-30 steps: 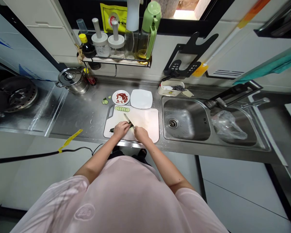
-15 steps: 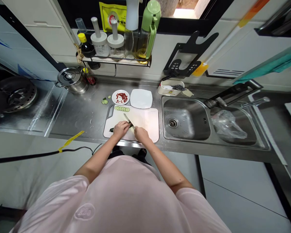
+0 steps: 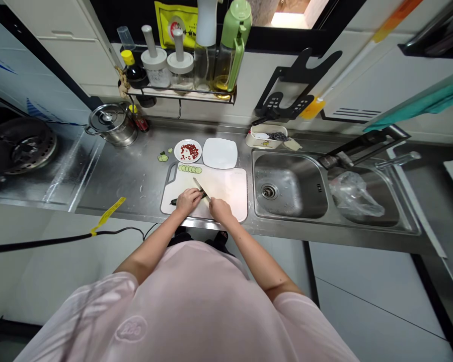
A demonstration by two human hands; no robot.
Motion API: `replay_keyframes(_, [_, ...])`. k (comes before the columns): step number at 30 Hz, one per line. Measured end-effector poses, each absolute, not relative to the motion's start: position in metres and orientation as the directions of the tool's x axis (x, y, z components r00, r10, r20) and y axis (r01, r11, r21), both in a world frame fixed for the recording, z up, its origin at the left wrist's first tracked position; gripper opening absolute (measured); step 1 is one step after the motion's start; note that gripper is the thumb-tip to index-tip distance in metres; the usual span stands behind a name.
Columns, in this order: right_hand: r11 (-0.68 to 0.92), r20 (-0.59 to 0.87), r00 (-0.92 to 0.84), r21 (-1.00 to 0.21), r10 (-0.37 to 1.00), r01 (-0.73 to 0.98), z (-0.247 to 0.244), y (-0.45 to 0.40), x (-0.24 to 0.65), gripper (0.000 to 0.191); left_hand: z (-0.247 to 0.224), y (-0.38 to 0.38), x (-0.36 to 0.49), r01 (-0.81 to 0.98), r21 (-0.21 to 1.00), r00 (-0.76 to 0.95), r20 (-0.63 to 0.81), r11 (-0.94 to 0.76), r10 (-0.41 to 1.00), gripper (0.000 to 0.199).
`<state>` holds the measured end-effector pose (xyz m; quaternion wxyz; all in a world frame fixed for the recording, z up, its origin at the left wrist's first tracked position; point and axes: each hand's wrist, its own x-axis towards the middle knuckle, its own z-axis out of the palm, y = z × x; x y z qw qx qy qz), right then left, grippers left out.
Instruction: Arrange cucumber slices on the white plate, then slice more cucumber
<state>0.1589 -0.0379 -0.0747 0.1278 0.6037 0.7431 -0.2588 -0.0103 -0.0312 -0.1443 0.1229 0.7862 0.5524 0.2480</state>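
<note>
Hardly anything has moved since the earlier frame: both hands sit almost where they were, and the whole view has only crept slightly.

A stainless-steel tabletop [image 3: 117, 176] runs beneath and around the fingers, with a double-basin sink [image 3: 290, 186] to their right and a plastic bag [image 3: 353, 195] lying in its far basin. Well to the left of the fingers stands a lidded steel pot [image 3: 112, 124]. Far ahead of them, a wall rack [image 3: 181, 95] carries bottles and condiment jars.

A white cutting board [image 3: 228, 186] lies directly under the fingers. Just ahead of them, beyond the board, sit a square white plate [image 3: 219, 153] and a small round plate [image 3: 181, 151] holding chopped red chili [image 3: 189, 151].

The left hand [image 3: 189, 201] presses down with its fingers [image 3: 192, 200] curled over a dark-skinned cucumber [image 3: 172, 202], whose end pokes out to the left of them. The right hand [image 3: 221, 211] is closed firmly round a kitchen knife [image 3: 202, 190], its blade angled up and left, right beside the left hand; whether the edge touches the cucumber is hidden. Cucumber slices [image 3: 190, 169] lie in a row on the board ahead of the fingers, and a few loose cucumber pieces [image 3: 162, 158] sit on the tabletop further ahead and left.
</note>
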Motion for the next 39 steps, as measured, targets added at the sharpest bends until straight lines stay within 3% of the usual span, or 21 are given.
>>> replay_keyframes(11, [0.162,-0.429,-0.285,-0.300,0.857,0.940,-0.083,-0.016,0.139,0.027,-0.147,-0.031,-0.012,0.815,0.445,0.282,0.256,-0.372,0.925,0.021])
replay_keyframes(30, [0.118,-0.523,-0.210,-0.203,0.826,0.972,-0.080,-0.074,0.185,0.026,-0.143,-0.031,-0.011,0.803,0.469,0.275,0.257,-0.369,0.926,0.022])
replay_keyframes(39, [0.137,-0.527,-0.229,-0.209,0.818,0.968,-0.076,-0.062,0.176,0.027,-0.144,-0.031,-0.010,0.805,0.469,0.266,0.264,-0.365,0.927,0.021])
